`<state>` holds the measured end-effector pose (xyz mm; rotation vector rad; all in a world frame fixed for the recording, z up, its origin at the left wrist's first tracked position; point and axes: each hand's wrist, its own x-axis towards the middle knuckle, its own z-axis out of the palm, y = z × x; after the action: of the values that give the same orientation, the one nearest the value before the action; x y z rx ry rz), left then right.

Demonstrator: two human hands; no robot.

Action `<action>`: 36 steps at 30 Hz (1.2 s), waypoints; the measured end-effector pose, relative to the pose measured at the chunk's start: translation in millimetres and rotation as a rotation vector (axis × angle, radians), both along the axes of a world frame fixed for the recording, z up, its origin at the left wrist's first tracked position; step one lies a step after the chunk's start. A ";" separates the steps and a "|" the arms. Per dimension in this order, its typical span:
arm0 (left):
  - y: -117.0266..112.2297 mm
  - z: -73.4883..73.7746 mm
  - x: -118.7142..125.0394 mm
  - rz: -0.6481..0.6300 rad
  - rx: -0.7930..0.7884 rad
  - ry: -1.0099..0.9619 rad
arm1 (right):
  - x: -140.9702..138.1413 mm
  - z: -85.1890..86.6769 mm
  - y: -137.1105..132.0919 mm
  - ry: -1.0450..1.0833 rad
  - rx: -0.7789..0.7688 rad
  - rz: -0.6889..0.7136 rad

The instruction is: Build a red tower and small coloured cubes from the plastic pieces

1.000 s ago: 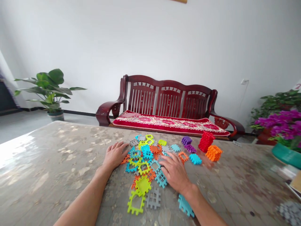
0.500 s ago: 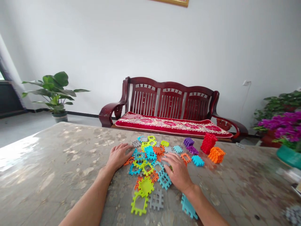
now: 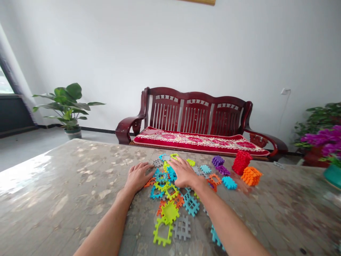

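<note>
A loose pile of notched plastic building tiles lies on the table in several colours. My left hand (image 3: 137,176) rests flat at the pile's left edge, fingers stretched out beside a grey lattice tile (image 3: 157,163) and a teal window tile (image 3: 161,176). Over the pile's far part reaches my right hand (image 3: 183,172), fingers extended and apart, hiding some tiles beneath. I see nothing held in either hand. Nearer me lie a solid lime tile (image 3: 170,212), a lime frame tile (image 3: 162,232), a grey window tile (image 3: 182,228) and a blue lattice tile (image 3: 191,204).
To the right stand a red tile stack (image 3: 242,162), an orange stack (image 3: 251,176) and a purple stack (image 3: 217,161), with a blue tile (image 3: 229,182) before them. A wooden bench (image 3: 195,113) is behind the table (image 3: 80,192). A flower pot (image 3: 333,176) stands far right.
My right hand has moved forward and left across the pile, uncovering an orange tile at its right. My left hand stays by the pile. The view has shifted slightly.
</note>
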<state>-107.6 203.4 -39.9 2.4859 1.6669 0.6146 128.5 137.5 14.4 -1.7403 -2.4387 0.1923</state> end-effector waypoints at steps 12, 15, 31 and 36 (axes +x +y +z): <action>0.6 -2.7 0.0 0.005 0.007 -0.017 | -3.0 -8.1 7.5 0.011 0.147 -0.010; 0.9 -2.7 -0.4 0.004 0.006 -0.015 | -0.1 -4.8 -1.8 0.118 0.189 -0.005; 6.8 -5.4 -2.7 -0.009 -0.017 0.013 | 93.5 -23.7 -70.8 0.667 0.289 -0.412; 5.8 -2.7 -2.6 -0.009 -0.020 0.020 | 101.8 -28.4 -77.8 0.469 0.304 -0.426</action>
<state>-110.2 209.2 -42.6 2.4919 1.6591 0.5713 230.2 59.7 -14.0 -1.7786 -1.6407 0.1490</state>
